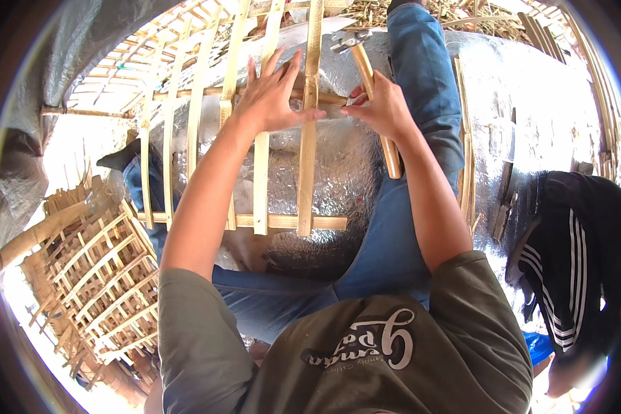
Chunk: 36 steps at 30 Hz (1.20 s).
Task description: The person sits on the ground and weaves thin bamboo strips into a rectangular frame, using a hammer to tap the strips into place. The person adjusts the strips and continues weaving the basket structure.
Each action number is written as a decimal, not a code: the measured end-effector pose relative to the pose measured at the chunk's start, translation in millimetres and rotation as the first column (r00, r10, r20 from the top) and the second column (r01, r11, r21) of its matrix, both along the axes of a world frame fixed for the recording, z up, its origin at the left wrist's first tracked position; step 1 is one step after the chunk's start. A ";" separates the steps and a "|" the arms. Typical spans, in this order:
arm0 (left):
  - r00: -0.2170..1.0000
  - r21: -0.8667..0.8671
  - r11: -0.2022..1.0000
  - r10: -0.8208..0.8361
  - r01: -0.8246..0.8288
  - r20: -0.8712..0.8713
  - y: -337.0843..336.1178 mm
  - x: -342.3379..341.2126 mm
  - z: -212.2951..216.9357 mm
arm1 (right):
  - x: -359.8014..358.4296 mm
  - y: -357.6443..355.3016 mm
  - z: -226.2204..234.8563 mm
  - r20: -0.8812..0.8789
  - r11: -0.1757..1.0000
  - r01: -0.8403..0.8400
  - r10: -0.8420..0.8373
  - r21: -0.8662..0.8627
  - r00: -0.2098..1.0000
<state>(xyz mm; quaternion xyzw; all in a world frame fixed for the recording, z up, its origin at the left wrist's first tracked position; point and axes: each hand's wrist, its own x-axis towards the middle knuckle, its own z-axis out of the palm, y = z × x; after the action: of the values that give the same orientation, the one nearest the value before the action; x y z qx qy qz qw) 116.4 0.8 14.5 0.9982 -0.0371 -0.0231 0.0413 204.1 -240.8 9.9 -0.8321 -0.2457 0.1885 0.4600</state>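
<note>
A lattice of pale bamboo slats (307, 159) lies over my lap, its long slats crossed by thinner bars. My left hand (272, 96) rests over the crossing bar with fingers spread, the thumb reaching across the rightmost long slat. A claw hammer (363, 65) with a wooden handle hangs in my right hand (383, 109), its metal head pointing away from me. The right thumb and fingertips meet near the right end of the crossbar (331, 98). Something small and pale shows at those fingertips, too small to name.
My legs in blue jeans (424, 83) spread either side of a silvery sheet (345, 165). Finished-looking bamboo lattices (100, 276) are stacked at the left. A black striped jacket (576, 255) lies at the right. Straw and bamboo pieces (448, 17) lie at the far side.
</note>
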 end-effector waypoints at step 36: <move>0.792 -0.291 0.842 0.531 -0.454 0.301 -99.6 -80.3 20.2 | -9.6 5.5 3.8 0.256 0.981 -0.032 -0.019 0.191 0.967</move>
<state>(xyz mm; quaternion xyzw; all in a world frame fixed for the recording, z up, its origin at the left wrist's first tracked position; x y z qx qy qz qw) 36.2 -98.8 34.7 0.9491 0.2163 0.1810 0.1401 194.6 -235.3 13.8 -0.8000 -0.3230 0.0561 0.5025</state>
